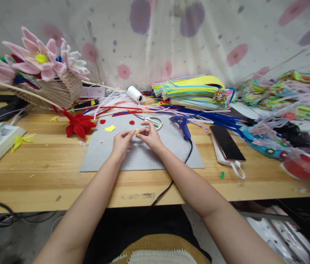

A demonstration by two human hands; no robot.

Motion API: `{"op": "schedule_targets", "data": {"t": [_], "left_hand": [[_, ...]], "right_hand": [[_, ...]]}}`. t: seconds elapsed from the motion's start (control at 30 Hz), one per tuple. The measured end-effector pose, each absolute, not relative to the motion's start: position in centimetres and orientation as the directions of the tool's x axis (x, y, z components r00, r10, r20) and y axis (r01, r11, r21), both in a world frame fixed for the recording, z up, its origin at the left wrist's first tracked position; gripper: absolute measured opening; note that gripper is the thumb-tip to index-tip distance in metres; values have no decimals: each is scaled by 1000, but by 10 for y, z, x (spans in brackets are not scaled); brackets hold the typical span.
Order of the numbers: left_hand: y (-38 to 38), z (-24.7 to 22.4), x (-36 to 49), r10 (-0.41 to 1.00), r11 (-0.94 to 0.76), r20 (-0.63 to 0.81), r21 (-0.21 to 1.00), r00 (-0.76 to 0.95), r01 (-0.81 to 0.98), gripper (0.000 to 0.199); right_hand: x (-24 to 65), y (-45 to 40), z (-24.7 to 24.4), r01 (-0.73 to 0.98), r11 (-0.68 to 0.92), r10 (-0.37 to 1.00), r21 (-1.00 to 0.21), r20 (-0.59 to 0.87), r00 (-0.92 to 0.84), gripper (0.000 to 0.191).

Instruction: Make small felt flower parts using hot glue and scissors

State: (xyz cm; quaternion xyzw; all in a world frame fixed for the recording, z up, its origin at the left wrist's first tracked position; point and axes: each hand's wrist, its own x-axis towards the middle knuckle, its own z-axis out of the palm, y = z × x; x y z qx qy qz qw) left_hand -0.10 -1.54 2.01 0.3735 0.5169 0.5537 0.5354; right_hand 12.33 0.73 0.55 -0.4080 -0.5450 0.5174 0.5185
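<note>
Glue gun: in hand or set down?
Set down: the glue gun lies toward the right of the gray mat, while the left hand and right hand are at a small yellow piece.

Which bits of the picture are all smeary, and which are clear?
Head view: the pipe-cleaner bundles at far right look smeared and stretched; head view: the glue gun nearer the middle looks clearer; head view: the yellow piece at the fingertips is too small to make out well.

The fingers [130,135] and arms [97,190] are bare, the knitted-looking top [157,242] mustard-brown and cream, the lower clothing [141,223] black.
</note>
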Motion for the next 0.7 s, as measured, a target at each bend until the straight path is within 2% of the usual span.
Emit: {"op": "schedule_targets", "data": {"t": [0.13, 0.27, 0.37, 0.7], "left_hand": [[-15, 16, 0, 976, 66, -84, 993, -201, -94, 29], [-12, 9, -1, 972, -26, 39, 998, -232, 59, 20], [-10, 7, -3, 965, -95, 117, 990, -234, 103, 16], [-12, 13, -1, 967, -4, 10, 1000, -256, 22, 15]], "right_hand": [[124, 7, 6, -67, 130, 982, -989, 138, -129, 46], [125, 5, 7, -37, 155, 983, -987, 158, -96, 41], [125, 5, 7, -23, 176, 981, -984, 178, -74, 39], [123, 6, 5, -120, 144, 979, -982, 159, -126, 43]]}}
